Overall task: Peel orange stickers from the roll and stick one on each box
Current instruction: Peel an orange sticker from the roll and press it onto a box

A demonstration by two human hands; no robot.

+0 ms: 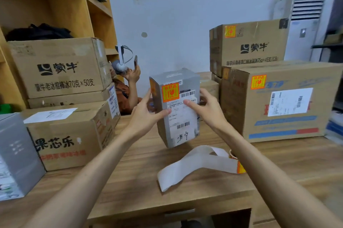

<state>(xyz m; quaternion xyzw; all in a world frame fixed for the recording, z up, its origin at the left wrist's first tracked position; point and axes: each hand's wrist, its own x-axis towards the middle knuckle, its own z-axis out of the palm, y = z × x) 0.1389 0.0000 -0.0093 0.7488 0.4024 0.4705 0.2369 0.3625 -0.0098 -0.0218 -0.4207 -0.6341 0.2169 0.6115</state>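
A small grey box [183, 81] with white shipping labels is held tilted above the wooden table [130, 187]. An orange sticker [170, 91] sits on its front face and another shows on its left side. My left hand [146, 110] grips the box's left side with the thumb on the front. My right hand [204, 107] holds its right side, thumb on the label. The sticker roll [239, 164] lies on the table under my right forearm, with a long strip of white backing paper [191, 164] trailing left.
Cardboard boxes stack at the left [61, 66] [70, 135] and at the right [282, 101] [248, 42], the right ones bearing orange stickers. A grey box [16, 151] stands at the far left. A person [126, 86] sits behind the table. Wooden shelves rise at the left.
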